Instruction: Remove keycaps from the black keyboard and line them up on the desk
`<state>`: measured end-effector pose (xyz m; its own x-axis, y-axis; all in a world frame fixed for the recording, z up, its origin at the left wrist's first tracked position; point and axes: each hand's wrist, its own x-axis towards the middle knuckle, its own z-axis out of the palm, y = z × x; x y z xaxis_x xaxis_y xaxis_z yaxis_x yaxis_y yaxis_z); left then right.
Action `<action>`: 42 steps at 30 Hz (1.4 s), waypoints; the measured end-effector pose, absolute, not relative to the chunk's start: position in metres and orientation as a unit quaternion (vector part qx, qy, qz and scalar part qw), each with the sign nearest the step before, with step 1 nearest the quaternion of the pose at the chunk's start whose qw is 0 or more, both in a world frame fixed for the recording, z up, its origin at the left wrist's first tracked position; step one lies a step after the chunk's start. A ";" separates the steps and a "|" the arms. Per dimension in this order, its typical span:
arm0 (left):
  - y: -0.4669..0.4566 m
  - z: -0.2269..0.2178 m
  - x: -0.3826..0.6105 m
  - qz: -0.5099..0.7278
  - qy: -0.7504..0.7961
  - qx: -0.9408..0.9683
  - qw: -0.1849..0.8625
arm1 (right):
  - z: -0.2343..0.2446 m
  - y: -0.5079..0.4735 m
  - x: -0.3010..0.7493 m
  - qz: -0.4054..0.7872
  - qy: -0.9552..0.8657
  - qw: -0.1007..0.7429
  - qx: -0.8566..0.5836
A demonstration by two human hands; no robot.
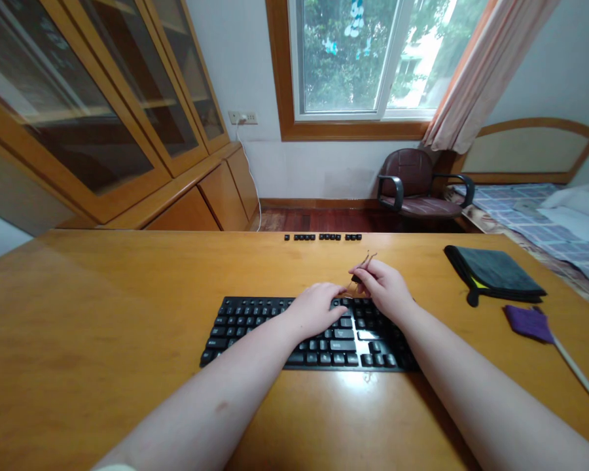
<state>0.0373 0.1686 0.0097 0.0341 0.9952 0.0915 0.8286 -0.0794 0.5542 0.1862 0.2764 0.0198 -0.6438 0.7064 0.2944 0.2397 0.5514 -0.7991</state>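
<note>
A black keyboard (285,340) lies on the wooden desk, its upper rows partly covered by my hands. My left hand (319,306) rests over the middle of it, fingers stretched toward the upper edge and thumb apart. Just above the keyboard's top edge, my right hand (380,284) is closed on a thin wire keycap puller (368,258), whose prongs stick out at both ends of the grip. A small dark piece (356,279) shows at the fingers; I cannot tell whether it is a keycap or part of the puller.
Small black keycaps (330,237) stand in a row of groups along the desk's (127,314) far edge. To the right lie a folded dark cloth (495,271) and a purple-headed duster (529,323) with a pale handle. Beyond are a chair (415,180), a bed and a glass-door cabinet.
</note>
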 end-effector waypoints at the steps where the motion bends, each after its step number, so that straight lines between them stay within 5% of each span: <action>1: 0.169 0.009 0.037 0.221 0.654 0.701 0.177 | 0.018 0.279 0.185 0.373 -0.830 0.299 -0.287; 10: 0.174 0.008 0.030 0.207 0.649 0.696 0.227 | 0.026 0.278 0.178 0.361 -0.871 0.192 -0.274; 18: 0.173 0.015 0.017 0.175 0.643 0.698 0.262 | 0.023 0.266 0.178 0.228 -0.958 0.128 -0.121; 25: 0.171 0.012 0.033 0.214 0.677 0.675 0.202 | 0.010 0.262 0.179 0.114 -0.974 0.167 -0.100; 33: 0.172 0.013 0.035 0.294 0.684 0.631 0.219 | 0.017 0.266 0.180 0.273 -0.899 0.243 -0.240; 42: 0.171 0.012 0.034 0.391 0.666 0.606 0.192 | 0.004 0.274 0.179 0.456 -0.790 0.339 -0.229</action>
<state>0.0344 0.1707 0.0122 -0.1913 0.9571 0.2178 0.6568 -0.0401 0.7530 0.1786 0.2745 0.0044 -0.6653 0.6716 0.3260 0.0531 0.4781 -0.8767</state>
